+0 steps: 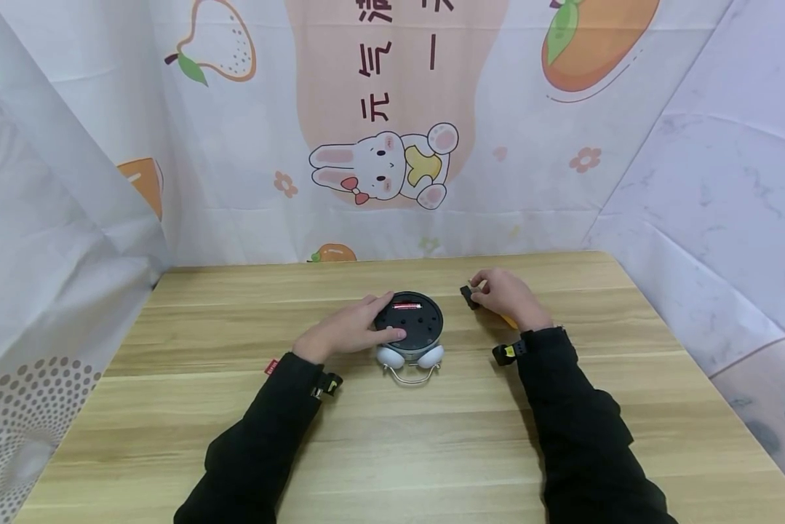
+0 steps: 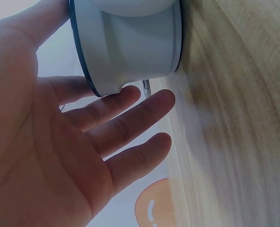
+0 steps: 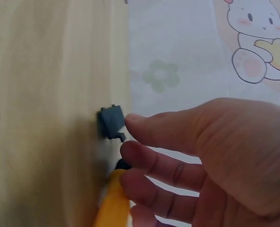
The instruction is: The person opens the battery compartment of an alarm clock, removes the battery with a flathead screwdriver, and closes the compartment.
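An alarm clock (image 1: pixel 425 327) lies face down on the table, its black back upward and its white bells toward me. One red-labelled battery (image 1: pixel 407 306) shows in its open battery compartment. My left hand (image 1: pixel 348 329) holds the clock's left side, thumb on the back and fingers by the far rim; the other fingers spread beside the white casing in the left wrist view. Close to my right hand's (image 1: pixel 506 295) thumb tip is a small black battery cover (image 3: pixel 112 120). Whether thumb and forefinger pinch it cannot be told. Beneath that hand lies a yellow-handled screwdriver (image 3: pixel 114 201).
A wooden table (image 1: pixel 392 451) runs back to a printed curtain (image 1: pixel 530 196). White cloth (image 1: pixel 58 218) hangs along the left side, and a marbled sheet (image 1: pixel 726 218) along the right. A small red tag-like piece (image 1: pixel 271 366) shows beside the left wrist.
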{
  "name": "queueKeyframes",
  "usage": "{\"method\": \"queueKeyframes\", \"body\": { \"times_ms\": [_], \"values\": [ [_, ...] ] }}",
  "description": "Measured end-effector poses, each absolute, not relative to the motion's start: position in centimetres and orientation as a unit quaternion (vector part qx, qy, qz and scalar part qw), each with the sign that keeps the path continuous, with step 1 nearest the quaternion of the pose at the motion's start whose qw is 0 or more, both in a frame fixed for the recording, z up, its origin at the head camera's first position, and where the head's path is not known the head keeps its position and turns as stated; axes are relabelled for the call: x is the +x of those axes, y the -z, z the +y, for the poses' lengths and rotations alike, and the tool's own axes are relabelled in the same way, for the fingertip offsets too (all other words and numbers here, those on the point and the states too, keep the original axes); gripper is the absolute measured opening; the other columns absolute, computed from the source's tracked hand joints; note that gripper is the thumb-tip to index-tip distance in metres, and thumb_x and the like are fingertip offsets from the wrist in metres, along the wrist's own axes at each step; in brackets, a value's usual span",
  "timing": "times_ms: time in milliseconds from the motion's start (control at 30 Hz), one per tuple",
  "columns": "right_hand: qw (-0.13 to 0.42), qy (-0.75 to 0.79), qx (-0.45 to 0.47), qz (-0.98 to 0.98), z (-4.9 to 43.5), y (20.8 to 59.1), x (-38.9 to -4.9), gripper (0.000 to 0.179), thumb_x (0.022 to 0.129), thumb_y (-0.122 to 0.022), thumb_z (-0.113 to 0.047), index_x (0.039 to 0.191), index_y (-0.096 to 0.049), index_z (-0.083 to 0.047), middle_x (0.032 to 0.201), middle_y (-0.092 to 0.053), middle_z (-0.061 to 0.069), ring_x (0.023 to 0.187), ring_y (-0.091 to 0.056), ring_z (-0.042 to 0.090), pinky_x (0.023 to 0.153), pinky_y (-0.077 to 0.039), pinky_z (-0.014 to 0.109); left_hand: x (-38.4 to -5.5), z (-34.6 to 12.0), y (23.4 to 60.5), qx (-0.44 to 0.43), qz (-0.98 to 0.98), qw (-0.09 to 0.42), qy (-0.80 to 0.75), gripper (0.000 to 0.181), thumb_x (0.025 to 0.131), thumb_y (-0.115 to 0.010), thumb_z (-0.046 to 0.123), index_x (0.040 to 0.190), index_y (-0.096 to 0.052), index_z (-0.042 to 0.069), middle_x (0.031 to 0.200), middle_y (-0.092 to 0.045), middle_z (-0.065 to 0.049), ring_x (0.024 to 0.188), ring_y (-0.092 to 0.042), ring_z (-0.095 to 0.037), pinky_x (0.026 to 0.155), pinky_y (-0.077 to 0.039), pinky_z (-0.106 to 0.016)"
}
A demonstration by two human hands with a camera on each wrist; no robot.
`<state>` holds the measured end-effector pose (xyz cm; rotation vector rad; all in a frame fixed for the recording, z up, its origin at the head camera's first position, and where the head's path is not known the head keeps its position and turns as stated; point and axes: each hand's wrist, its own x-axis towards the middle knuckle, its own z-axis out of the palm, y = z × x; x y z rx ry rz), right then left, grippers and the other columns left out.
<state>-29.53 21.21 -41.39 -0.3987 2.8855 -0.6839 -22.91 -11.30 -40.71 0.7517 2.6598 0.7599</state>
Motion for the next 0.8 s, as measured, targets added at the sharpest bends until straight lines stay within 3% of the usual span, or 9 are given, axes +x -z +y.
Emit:
{"method": "queueKeyframes", "body": {
  "times_ms": [300,533,800],
  "values": [
    [0.086,0.251,-0.107,0.958,22.9,40.1,-29.0,0.035,0.101,-0.063,-0.020,0.130,-0.062,0.001,0.111,-0.061,0.022,0.092,-0.059,0.035,0.081,-0.048,0.048,-22.9,-11.4,40.9,0.257,0.921,0.139,-0.258,0.095,0.093,-0.059,0.067,0.162,-0.024,0.011,0.149,-0.046,-0.015,0.123,-0.051,-0.023,0.107,-0.043,-0.043],
    [0.161,0.246,-0.144,0.945,24.2,39.9,-28.9,0.057,0.093,-0.076,-0.021,0.136,-0.053,0.008,0.114,-0.063,0.027,0.100,-0.062,0.036,0.087,-0.050,0.049,-22.8,-11.4,40.7,0.259,0.921,0.137,-0.257,0.095,0.093,-0.059,0.066,0.162,-0.024,0.010,0.150,-0.045,-0.015,0.124,-0.051,-0.023,0.107,-0.043,-0.044],
    [0.214,0.239,-0.138,0.937,24.2,40.1,-28.9,0.060,0.093,-0.074,-0.021,0.138,-0.047,0.008,0.120,-0.058,0.029,0.100,-0.060,0.034,0.089,-0.050,0.048,-22.9,-11.4,40.7,0.259,0.920,0.138,-0.258,0.096,0.093,-0.059,0.066,0.162,-0.023,0.011,0.149,-0.046,-0.015,0.123,-0.051,-0.023,0.107,-0.044,-0.043]
  ]
}}
